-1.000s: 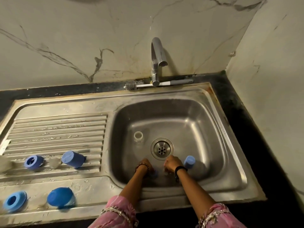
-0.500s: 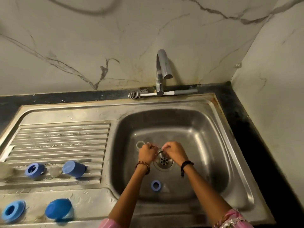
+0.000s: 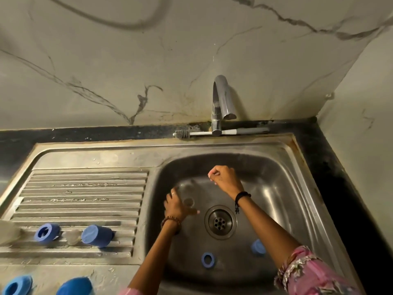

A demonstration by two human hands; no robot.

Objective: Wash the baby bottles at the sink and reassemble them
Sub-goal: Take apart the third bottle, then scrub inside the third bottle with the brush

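Marble-patterned wall panels rise behind a dark tabletop that carries a stainless steel sink with a ribbed draining board on its left. At the back rim stands a chrome tap, and a bottle brush lies across behind its base. The basin has a round drain at its centre.

Two arms reach into the basin. The left hand is wrapped around a clear bottle, blurred, held just left of the drain. The right hand is raised nearer the tap with its fingers curled closed; whether it holds anything cannot be told.

On the basin floor near the front lie a blue ring and a blue cap. On the draining board sit a blue collar, a clear teat and a blue cap on its side. Two more blue pieces, a second ring and a rounded cap, rest at the sink's front left edge.
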